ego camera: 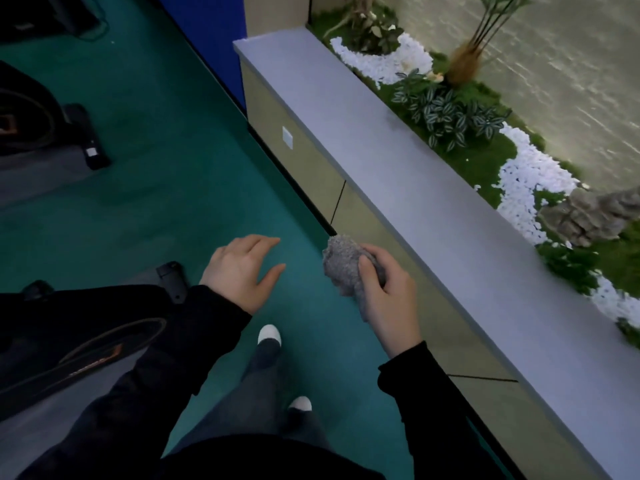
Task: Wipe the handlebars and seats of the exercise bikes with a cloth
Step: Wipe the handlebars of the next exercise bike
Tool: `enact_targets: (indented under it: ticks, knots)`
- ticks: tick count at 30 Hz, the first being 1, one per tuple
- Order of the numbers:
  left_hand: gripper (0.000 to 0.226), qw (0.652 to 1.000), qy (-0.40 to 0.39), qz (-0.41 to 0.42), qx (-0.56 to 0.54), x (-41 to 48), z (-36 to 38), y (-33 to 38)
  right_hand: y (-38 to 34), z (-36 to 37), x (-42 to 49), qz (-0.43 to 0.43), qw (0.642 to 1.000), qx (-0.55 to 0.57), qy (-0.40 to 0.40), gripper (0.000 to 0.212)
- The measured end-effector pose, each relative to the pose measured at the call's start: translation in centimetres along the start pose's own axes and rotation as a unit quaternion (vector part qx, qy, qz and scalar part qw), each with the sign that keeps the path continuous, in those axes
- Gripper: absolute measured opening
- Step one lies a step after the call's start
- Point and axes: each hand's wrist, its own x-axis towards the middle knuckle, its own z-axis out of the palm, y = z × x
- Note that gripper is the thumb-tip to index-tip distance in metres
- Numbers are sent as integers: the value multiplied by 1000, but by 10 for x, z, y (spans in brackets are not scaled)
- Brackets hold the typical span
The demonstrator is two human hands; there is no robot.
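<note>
head view: a grey cloth (346, 263) is seen bunched into a ball and gripped in the right hand (384, 299), with the fingers curled round it and the thumb pressed on its near side. the left hand (242, 271) is held out over the green floor (173, 174), its fingers loosely spread and nothing held in them. both hands are in the air near the middle of the scene, apart from any machine. the dark base of one exercise bike (86, 351) is seen at the near left, just beside the left sleeve, and part of a second bike (38, 126) at the far left. no handlebar and no seat is in view, so what has been wiped cannot be told. the cloth is touching no bike, so wiping is judged not to be under way at this moment; a handlebar or seat must be reached before more can be done. a grey ledge (381, 161) backed by plants (450, 112) is seen along the right.
</note>
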Motion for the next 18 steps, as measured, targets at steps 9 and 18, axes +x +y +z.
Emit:
enact_targets:
  ticks: [9,18]
  knots:
    - [48,997,23,-61,-28,88,-15,-59,-27,48,116,80,992,46,-81,26]
    - [52,990,53,-130,-29,148,-52,-116,-45,114,208,6,990,8,-141,36]
